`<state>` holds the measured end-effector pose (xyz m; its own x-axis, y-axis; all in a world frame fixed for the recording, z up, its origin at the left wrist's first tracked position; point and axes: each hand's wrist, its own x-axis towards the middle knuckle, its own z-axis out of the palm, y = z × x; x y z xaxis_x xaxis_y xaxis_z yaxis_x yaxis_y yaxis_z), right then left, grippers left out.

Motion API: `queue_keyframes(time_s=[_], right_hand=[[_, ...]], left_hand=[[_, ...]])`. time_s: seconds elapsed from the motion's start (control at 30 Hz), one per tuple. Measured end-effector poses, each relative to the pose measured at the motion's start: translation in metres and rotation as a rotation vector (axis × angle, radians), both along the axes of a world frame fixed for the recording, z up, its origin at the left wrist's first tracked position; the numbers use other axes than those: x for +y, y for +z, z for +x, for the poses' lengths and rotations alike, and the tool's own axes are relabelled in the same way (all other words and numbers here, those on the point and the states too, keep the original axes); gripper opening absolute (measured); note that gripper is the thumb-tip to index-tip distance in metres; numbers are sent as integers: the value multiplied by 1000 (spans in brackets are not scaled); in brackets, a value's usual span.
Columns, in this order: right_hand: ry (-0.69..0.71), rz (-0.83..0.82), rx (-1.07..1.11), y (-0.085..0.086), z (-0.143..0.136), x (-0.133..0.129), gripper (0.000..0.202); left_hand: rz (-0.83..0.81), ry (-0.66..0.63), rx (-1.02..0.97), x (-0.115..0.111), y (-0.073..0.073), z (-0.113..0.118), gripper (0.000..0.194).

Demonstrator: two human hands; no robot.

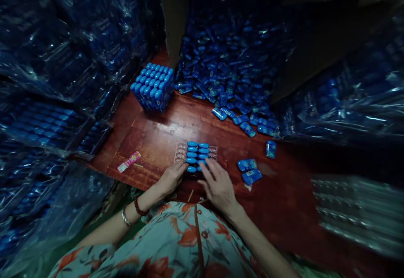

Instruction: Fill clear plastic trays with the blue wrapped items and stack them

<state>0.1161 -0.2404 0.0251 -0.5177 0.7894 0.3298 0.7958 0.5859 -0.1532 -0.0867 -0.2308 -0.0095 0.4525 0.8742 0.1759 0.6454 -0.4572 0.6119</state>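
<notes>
A clear moulded plastic tray [180, 152] lies on the table before me. Two columns of small glossy blue containers [192, 144] stand in its middle, with see-through hollows on both sides. My left hand [174, 177] is closed at the tray's near left corner, its fingertips against the nearest left container. Over the near right part lies my right hand [218, 185], fingers apart, the tips touching the containers there and partly covering them. Whether the right fingers pinch one is hard to see.
Loose blue containers [249, 177] lie right of the tray. Behind them a large cardboard box [176, 21] spills more onto the red-brown table [151, 139]. A block of stacked containers [154, 84] stands back left. Plastic-wrapped stacks [57, 38] crowd the left; clear trays [356, 210] lie right.
</notes>
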Motion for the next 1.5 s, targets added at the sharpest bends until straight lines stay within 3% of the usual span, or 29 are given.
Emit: queue_keyframes(time_s=[0.1, 0.2, 0.27, 0.37, 0.43, 0.5, 0.6, 0.67, 0.73, 0.8, 0.9, 1.0, 1.07, 1.17, 1.27, 1.4, 1.5], right_hand=[[95, -53, -100, -2, -18, 1, 62], [55, -82, -167, -8, -31, 3, 69], [28, -95, -177, -9, -36, 3, 69], [19, -118, -129, -3, -35, 2, 66], [-6, -127, -43, 3, -25, 2, 63], [-125, -98, 79, 5, -2, 2, 55], [-510, -52, 133, 1, 49, -2, 43], [-715, -111, -11, -5, 83, -8, 44], [-737, -200, -158, -14, 107, -17, 47], [-675, -221, -218, -23, 119, -29, 49], [-657, -135, -192, -35, 121, -49, 49], [-720, -140, -67, -36, 123, -65, 49], [-839, -211, 67, -32, 129, -70, 49], [-979, -305, 387, -21, 135, -67, 47], [-782, -422, 700, -14, 119, -56, 38], [-374, -450, 766, -10, 68, -36, 22], [-303, -480, 827, -9, 35, -19, 22]], left_hand=[[-41, -7, 18, 2, 2, 1, 27], [-76, 43, 61, 3, 6, 1, 24], [-61, 145, 95, 4, 12, -3, 19], [0, 301, 95, 2, 29, -16, 20], [46, 300, 24, -1, 44, -21, 19], [108, 273, -91, -5, 59, -17, 13], [158, 189, -276, -7, 75, 19, 9], [120, 4, -299, -2, 76, 59, 11], [73, -191, -152, 9, 68, 107, 17], [84, -265, 87, 23, 54, 153, 30], [69, -217, 375, 39, 28, 206, 42], [48, -199, 446, 42, 15, 224, 42], [37, -253, 402, 35, 18, 213, 40], [16, -376, 254, 17, 37, 169, 35], [-103, -419, 121, -3, 58, 107, 23], [-263, -149, -97, -20, 63, 35, 22], [-324, 163, -260, -26, 55, 6, 22]])
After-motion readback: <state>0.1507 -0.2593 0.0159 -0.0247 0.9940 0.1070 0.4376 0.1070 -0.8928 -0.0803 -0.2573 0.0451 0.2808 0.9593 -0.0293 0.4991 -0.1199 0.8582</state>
